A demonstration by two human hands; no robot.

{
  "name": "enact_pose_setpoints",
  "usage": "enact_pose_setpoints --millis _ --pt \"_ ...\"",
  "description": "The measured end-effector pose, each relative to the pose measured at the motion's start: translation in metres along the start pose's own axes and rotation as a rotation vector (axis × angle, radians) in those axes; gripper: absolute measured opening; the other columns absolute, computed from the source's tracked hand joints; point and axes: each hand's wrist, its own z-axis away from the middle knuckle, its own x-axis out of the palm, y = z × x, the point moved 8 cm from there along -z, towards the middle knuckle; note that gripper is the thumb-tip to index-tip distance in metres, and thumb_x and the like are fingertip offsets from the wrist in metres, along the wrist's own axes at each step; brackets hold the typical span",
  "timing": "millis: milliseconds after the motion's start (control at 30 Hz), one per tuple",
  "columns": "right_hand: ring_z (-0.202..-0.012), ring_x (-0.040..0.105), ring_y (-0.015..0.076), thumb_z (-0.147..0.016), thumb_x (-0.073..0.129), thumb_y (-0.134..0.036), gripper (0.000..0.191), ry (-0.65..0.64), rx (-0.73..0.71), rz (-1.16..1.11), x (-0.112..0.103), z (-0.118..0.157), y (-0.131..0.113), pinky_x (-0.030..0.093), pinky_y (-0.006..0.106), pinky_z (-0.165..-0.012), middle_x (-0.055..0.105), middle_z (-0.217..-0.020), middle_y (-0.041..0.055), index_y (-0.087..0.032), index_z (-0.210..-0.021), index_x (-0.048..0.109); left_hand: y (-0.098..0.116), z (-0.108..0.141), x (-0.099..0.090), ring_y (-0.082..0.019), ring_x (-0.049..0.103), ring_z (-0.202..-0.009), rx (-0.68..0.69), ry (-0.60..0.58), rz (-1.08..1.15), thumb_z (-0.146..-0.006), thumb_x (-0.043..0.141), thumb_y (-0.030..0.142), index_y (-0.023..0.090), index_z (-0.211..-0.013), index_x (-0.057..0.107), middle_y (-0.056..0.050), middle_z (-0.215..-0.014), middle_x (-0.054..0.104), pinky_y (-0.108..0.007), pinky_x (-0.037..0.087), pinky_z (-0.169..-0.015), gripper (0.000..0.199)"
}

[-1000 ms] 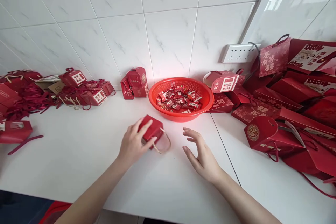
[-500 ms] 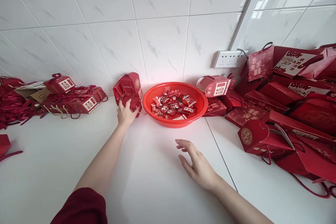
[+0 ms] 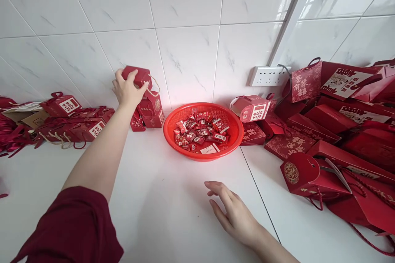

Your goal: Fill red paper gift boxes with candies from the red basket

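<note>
My left hand [image 3: 128, 88] grips a small red box [image 3: 139, 75] from above, near the wall and over other red boxes. A cream cord loop hangs on its right side. Just below it a red box with a gold emblem [image 3: 155, 111] stands upright on the white surface, beside a smaller red one [image 3: 137, 123]. My right hand [image 3: 233, 209] hovers over the surface, fingers apart and holding nothing. Between and beyond my hands sits a red plastic basket [image 3: 202, 157] holding several wrapped candies [image 3: 202, 131] and a white card [image 3: 210, 148].
Red boxes with cords [image 3: 89, 127] lie in a group at the left by the wall. A large pile of red boxes and bags [image 3: 336, 139] fills the right side. A power strip [image 3: 268, 76] is fixed to the tiled wall [image 3: 188, 0].
My left hand has risen and moved left, lifting the red box from in front of the others. My right hand is slightly lower in view, and the view has shifted a little.
</note>
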Motion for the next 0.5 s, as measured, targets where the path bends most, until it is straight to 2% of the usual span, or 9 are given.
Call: enact_pose_setpoints --millis 100,200,300,400,500 --pt "-0.1 0.068 0.0199 -0.098 0.039 -0.01 0.05 0.007 0.014 -0.004 -0.001 -0.001 0.006 0.059 0.038 -0.085 0.059 -0.127 0.0118 -0.029 -0.144 0.033 -0.028 -0.013 0.037 -0.043 0.045 -0.131 -0.151 -0.139 -0.044 -0.081 0.071 0.051 0.029 -0.134 0.062 -0.014 -0.145 0.044 -0.06 0.038 -0.111 0.058" --pt "-0.099 0.068 0.0185 -0.099 0.039 -0.01 0.049 0.007 0.032 -0.009 -0.002 -0.001 0.009 0.058 0.036 -0.084 0.058 -0.126 0.0109 -0.028 -0.144 0.033 -0.045 -0.02 0.048 -0.039 0.048 -0.13 -0.196 -0.156 -0.018 -0.081 0.069 0.054 0.03 -0.13 0.064 -0.012 -0.143 0.046 -0.053 0.04 -0.113 0.055" --pt "-0.099 0.067 0.0179 -0.099 0.038 -0.01 0.049 0.0 0.045 -0.01 -0.002 -0.002 0.011 0.058 0.036 -0.084 0.059 -0.124 0.01 -0.029 -0.143 0.034 -0.042 -0.03 0.042 -0.036 0.052 -0.127 -0.159 -0.099 0.034 -0.084 0.066 0.055 0.028 -0.127 0.066 -0.013 -0.141 0.046 -0.051 0.041 -0.112 0.05" --pt "-0.098 0.067 0.0177 -0.098 0.038 -0.01 0.048 -0.004 0.053 -0.013 -0.001 -0.003 0.013 0.057 0.036 -0.084 0.059 -0.123 0.0097 -0.029 -0.142 0.034 -0.028 -0.035 0.036 -0.033 0.054 -0.124 -0.082 -0.014 0.066 -0.088 0.061 0.054 0.028 -0.128 0.064 -0.012 -0.139 0.046 -0.048 0.042 -0.111 0.048" --pt "-0.097 0.067 0.0178 -0.098 0.038 -0.01 0.048 -0.006 0.056 -0.014 -0.001 -0.003 0.014 0.057 0.035 -0.083 0.059 -0.123 0.0098 -0.029 -0.142 0.034 -0.019 -0.03 0.051 -0.035 0.052 -0.124 -0.062 -0.089 0.037 -0.084 0.066 0.053 0.028 -0.126 0.066 -0.012 -0.136 0.048 -0.048 0.04 -0.111 0.049"
